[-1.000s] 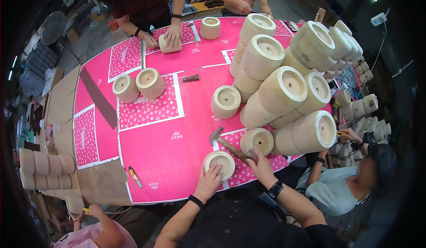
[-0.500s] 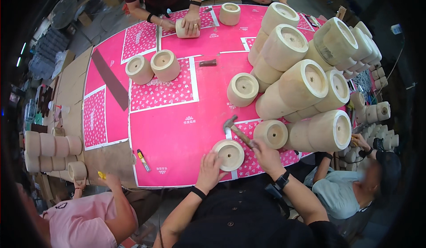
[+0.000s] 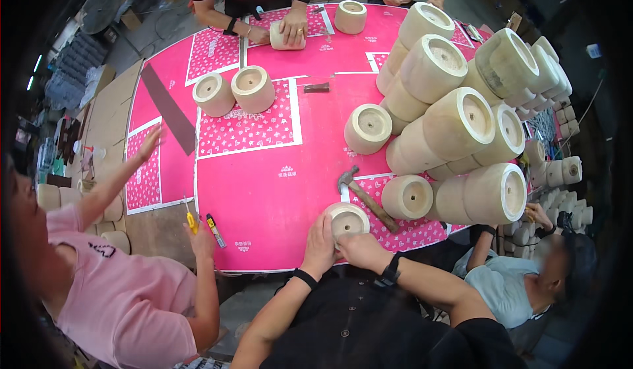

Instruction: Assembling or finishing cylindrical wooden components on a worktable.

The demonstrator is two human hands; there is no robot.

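Observation:
A pale round wooden block (image 3: pixel 349 218), with a recessed top and a small centre hole, stands at the table's near edge. My left hand (image 3: pixel 319 247) wraps round its left side. Against its near side, my right hand (image 3: pixel 364 250) is closed, its fingertips partly hidden and meeting the left hand's. A claw hammer (image 3: pixel 370 201) with a wooden handle lies just beyond and to the right of the block, untouched. Another round block (image 3: pixel 407 197) stands right of the hammer.
Stacked blocks (image 3: pixel 455 123) crowd the table's right side. Two blocks (image 3: pixel 252 90) stand at far left. A yellow-and-black cutter (image 3: pixel 215 230) lies near left, where a co-worker in pink (image 3: pixel 125 283) holds a yellow-handled tool (image 3: pixel 191 222). Across the table, another person's hands hold a block (image 3: pixel 287 36).
My right hand has let go of the hammer and moved left to the block. My left hand has closed round the block's side. The co-worker in pink has leaned in, reaching over the table.

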